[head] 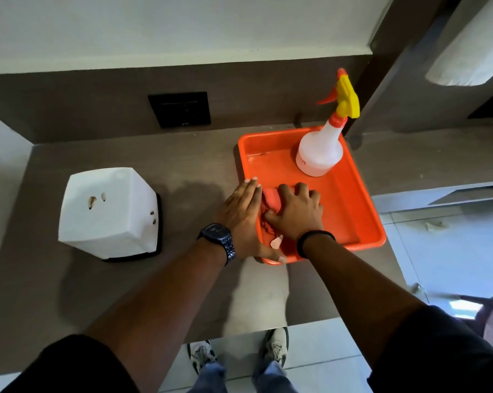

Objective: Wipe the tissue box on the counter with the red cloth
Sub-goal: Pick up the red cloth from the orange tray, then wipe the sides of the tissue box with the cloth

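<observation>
Left of centre on bench (183, 171): white tissue box (109, 212), upright, untouched. Mid-frame: left hand (244, 219) flat, grip spread, against orange tray (364, 211) left rim. Right hand (297, 212) inside tray, grip curled onto red cloth (271, 199). Upper right: spray bottle (320, 150) standing in tray's far corner.

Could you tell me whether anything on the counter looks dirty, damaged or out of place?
Yes: the white tissue box carries small brown marks on its top face, two near the left and two toward the right edge. They look like stains, though I cannot tell.
</observation>
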